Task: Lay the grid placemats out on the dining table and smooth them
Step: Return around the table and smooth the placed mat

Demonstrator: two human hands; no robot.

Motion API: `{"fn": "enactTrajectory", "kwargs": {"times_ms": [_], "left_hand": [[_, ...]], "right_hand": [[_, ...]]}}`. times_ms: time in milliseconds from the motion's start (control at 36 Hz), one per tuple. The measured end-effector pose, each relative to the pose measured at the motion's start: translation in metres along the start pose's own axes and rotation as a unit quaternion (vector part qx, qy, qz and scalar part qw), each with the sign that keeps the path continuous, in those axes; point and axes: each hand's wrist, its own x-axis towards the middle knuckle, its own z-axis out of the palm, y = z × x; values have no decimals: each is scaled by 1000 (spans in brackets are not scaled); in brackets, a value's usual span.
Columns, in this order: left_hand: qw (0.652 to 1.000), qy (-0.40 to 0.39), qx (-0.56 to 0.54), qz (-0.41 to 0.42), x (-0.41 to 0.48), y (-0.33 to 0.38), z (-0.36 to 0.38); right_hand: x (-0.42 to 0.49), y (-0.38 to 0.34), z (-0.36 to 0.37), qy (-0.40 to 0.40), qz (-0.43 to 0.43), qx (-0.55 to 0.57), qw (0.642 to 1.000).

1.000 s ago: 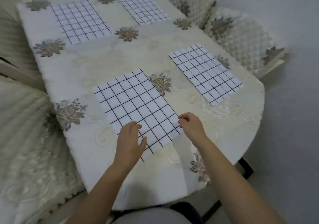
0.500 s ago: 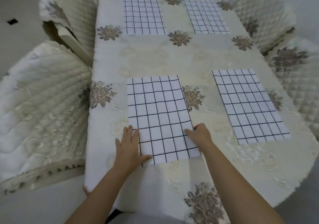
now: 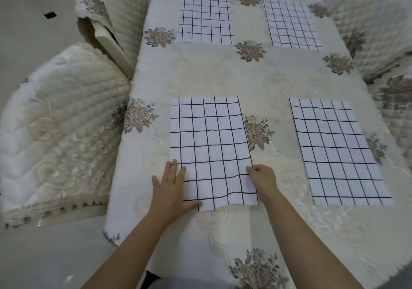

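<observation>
White placemats with black grid lines lie flat on the dining table [image 3: 223, 74], which is covered by a cream floral cloth. The near left placemat [image 3: 211, 146] is under my hands and has slight ripples along its near edge. My left hand [image 3: 171, 190] lies palm down, fingers spread, on its near left corner. My right hand [image 3: 264, 179] has its fingers curled on the mat's right edge, close to the near right corner. The near right placemat [image 3: 336, 152], far left placemat [image 3: 206, 18] and far right placemat [image 3: 292, 24] lie untouched.
Quilted cream chairs stand close around the table: one at the near left [image 3: 58, 119], one at the far left [image 3: 111, 3], and two on the right [image 3: 374, 21] [image 3: 399, 101]. The table's near left corner [image 3: 111, 237] is by my left forearm.
My view has swung round to face the table squarely. My left hand has flattened onto the mat's near left corner, and my right hand has settled on its right edge.
</observation>
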Motion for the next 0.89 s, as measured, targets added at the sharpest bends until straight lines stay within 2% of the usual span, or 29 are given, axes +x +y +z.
{"fn": "enactTrajectory", "kwargs": {"times_ms": [333, 417, 528, 694, 889], "left_hand": [[1000, -3, 21, 18, 28, -6, -18], [998, 8, 34, 47, 27, 4, -20], [994, -15, 44, 100, 23, 29, -15], [992, -39, 52, 109, 23, 48, -11], [990, -66, 93, 86, 27, 26, -9]], "right_hand": [[12, -14, 12, 21, 29, 76, 996], [13, -17, 14, 20, 43, 110, 993], [15, -14, 16, 17, 75, 162, 984], [14, -9, 14, 19, 97, 196, 976], [14, -12, 17, 18, 70, 145, 987]]}}
